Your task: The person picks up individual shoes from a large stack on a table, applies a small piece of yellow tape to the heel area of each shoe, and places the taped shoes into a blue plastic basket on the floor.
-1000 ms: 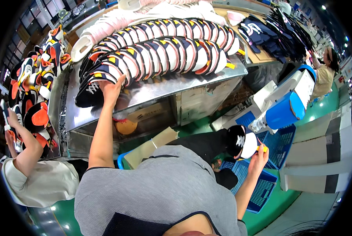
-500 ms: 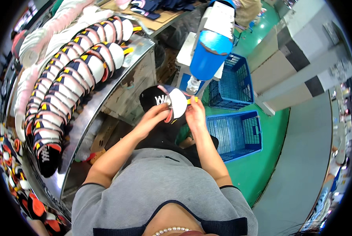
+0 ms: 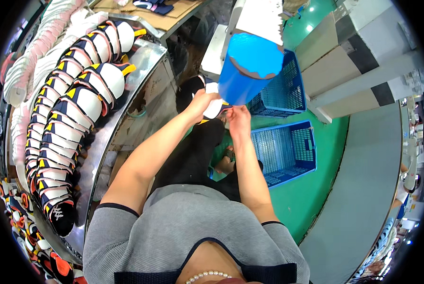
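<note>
A shoe upper (image 3: 213, 110) with a black toe, white heel part and navy edging is in front of me, partly behind the blue cylindrical machine head (image 3: 250, 71). My left hand (image 3: 203, 103) is closed over its white part from the left. On the other side, my right hand (image 3: 239, 118) has its fingers pinched together at the upper's navy heel edge, close under the blue cylinder. The cylinder hides the machine's working tip and the contact between it and the upper.
Long stacked rows of shoe uppers (image 3: 60, 137) lie on a metal-topped table (image 3: 143, 71) at my left, with rows of white-pink pieces (image 3: 41, 47) behind. Two blue plastic crates (image 3: 288, 177) stand on the green floor to the right. A grey panel (image 3: 359, 189) rises farther right.
Both hands have brought the upper closer in under the blue machine head, which now covers part of it. My left hand has shifted up onto the white heel part. The view has tilted slightly.
</note>
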`<state>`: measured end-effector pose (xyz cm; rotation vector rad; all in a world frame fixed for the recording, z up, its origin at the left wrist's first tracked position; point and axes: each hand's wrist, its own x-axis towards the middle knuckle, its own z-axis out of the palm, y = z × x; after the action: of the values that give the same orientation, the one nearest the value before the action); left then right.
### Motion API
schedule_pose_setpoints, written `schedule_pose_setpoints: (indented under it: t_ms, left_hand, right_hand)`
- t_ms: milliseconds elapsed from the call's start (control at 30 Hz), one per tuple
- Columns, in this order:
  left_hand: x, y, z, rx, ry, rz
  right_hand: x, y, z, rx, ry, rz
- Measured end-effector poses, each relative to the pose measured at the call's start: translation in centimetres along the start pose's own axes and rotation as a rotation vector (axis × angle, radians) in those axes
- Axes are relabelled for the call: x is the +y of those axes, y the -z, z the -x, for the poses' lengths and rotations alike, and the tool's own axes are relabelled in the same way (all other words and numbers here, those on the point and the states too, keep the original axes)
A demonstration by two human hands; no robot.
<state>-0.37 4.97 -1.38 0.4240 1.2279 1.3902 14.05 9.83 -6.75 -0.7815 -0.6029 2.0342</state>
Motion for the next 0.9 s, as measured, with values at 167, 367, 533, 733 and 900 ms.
schedule_pose_setpoints:
  t_ms: [167, 367, 533, 733, 900]
  left_hand:
    - [-2.3, 1.2, -2.3, -0.033, 0.28, 0.563]
    - [1.8, 5.3, 8.2, 0.093, -0.113, 0.706]
    - [-0.3, 9.4, 17.7, 0.255, -0.181, 0.366]
    - [-2.6, 11.6, 21.9, 0.427, 0.041, 0.536]
    - [-3.7, 13.8, 21.4, 0.455, 0.054, 0.527]
  right_hand:
    - [-1.2, -0.6, -1.3, 0.106, 0.075, 0.212]
    - [3.8, 5.0, 1.6, 0.035, 0.021, 1.05]
    - [10.2, -4.3, -4.4, -0.571, 0.396, 1.907]
    - [13.8, -8.8, -18.1, -0.475, 0.128, 2.631]
    - [16.9, -5.1, -24.2, -0.574, 0.197, 3.005]
